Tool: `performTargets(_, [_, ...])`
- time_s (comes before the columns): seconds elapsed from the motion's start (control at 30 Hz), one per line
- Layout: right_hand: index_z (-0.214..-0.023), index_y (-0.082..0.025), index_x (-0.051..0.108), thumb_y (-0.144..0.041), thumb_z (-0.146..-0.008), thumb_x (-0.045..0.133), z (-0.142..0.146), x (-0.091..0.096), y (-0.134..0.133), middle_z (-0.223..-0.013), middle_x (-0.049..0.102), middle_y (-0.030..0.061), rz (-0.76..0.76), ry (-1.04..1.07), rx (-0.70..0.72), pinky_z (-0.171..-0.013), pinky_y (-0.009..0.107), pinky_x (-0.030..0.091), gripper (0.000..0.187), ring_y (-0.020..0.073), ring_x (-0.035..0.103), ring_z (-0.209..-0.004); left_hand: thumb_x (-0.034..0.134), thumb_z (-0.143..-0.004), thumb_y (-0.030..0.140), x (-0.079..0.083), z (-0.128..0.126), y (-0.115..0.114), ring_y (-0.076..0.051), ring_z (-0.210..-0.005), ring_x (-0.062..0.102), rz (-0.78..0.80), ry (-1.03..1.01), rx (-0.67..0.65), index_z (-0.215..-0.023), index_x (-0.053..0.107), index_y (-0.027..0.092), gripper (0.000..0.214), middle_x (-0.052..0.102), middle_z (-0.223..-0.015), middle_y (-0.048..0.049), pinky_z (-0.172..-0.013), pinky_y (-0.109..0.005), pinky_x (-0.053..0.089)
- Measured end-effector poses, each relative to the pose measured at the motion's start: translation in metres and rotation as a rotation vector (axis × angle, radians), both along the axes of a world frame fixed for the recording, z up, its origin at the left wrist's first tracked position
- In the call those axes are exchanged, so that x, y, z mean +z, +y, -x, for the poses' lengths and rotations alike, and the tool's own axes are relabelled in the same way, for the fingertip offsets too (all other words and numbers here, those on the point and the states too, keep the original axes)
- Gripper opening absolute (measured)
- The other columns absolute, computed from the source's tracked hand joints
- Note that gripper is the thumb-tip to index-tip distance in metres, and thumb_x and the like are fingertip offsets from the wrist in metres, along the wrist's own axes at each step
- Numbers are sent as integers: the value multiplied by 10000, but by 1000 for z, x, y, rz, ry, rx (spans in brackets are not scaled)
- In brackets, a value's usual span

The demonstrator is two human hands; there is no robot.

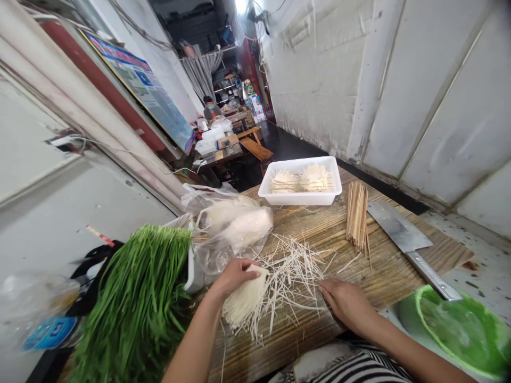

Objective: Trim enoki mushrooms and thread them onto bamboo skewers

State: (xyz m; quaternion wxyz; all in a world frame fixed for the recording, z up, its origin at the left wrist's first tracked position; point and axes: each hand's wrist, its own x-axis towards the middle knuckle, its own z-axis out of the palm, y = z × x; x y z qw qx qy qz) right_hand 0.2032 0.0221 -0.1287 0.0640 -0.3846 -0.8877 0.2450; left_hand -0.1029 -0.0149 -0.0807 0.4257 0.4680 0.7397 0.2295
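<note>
STRIPS (297,260) LOOSE ON TABLE (311,219), ONE BUNDLE (243,304) HELD

Clock positions are taken from the middle of the strips, which lie in a tangled heap near the wearer. The left hand (236,276) is at 8 to 9 o'clock, thumb and fingers clamped on the top edge of the bundle, whose strands fan out below it. The right hand (346,300) is at 4 o'clock, fingertips together at the heap's edge; whether they pinch a strip cannot be told.

At 12 stands a white tray (303,199) containing pale, frayed bunches (317,178). Sticks (357,215) lie between 1 and 2, just beside a knife (403,226), its handle angled toward the wearer. A green bucket (411,316) is between 3 and 4. Greens (147,298) occupy 9; a plastic bag (243,223) with pale contents sits between 10 and 11.
</note>
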Motion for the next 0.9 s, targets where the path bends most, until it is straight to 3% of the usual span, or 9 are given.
performTargets(0.2, [-863, -178, 614, -275, -981, 255, -2, 4, 0, -886, 677, 70, 5, 14, 8, -749, 282, 431, 391, 203, 640, -841, 742, -550, 493, 6, -2, -10, -198, -581, 588, 65, -96, 4, -684, 706, 133, 386, 680, -646, -35, -550, -279, 432])
performTargets(0.33, [-905, -176, 618, -239, -978, 267, 0, 11, -1, -911, 680, 75, -18, -17, 23, -730, 256, 411, 364, 187, 637, -850, 693, -630, 527, 25, -1, -24, -240, -855, 639, -25, -104, 22, -913, 709, 160, 463, 682, -1101, -87, -693, -292, 477])
performTargets(0.43, [-883, -173, 616, -224, -960, 323, 6, 18, -5, -863, 681, 75, -24, -53, 62, -675, 243, 391, 308, 178, 635, -782, 656, -692, 526, 42, -1, -30, -271, -1048, 598, -77, -115, 7, -1023, 694, 171, 487, 618, -1249, -86, -840, -328, 465])
performTargets(0.57, [-868, -183, 614, -225, -944, 372, 14, 27, -9, -837, 679, 60, -28, -40, 103, -655, 230, 376, 257, 167, 628, -759, 699, -688, 471, 54, -2, -28, -278, -1175, 534, -130, -120, 6, -1027, 708, 183, 445, 624, -1251, -74, -1005, -365, 368])
performTargets(0.77, [-953, -162, 608, -184, -950, 330, 18, 44, -3, -858, 683, 93, -67, -50, 13, -627, 252, 389, 278, 190, 638, -742, 740, -660, 436, 68, -2, -26, -291, -1212, 509, -234, -195, 54, -963, 731, 179, 398, 626, -1247, -90, -1010, -391, 384])
performTargets(0.83, [-1113, -172, 579, -163, -933, 360, 22, 50, -3, -881, 688, 91, -76, -55, 9, -619, 250, 397, 283, 187, 643, -730, 742, -667, 420, 77, -3, -27, -294, -1178, 537, -283, -190, 74, -948, 739, 177, 372, 653, -1203, -105, -1003, -391, 391])
performTargets(0.9, [-1317, -209, 453, -126, -907, 388, 28, 52, -4, -931, 689, 88, -96, -79, 44, -617, 249, 409, 424, 187, 649, -737, 750, -665, 405, 88, -6, -26, -291, -1130, 572, -333, -160, 92, -957, 741, 178, 370, 694, -1123, -111, -983, -378, 407])
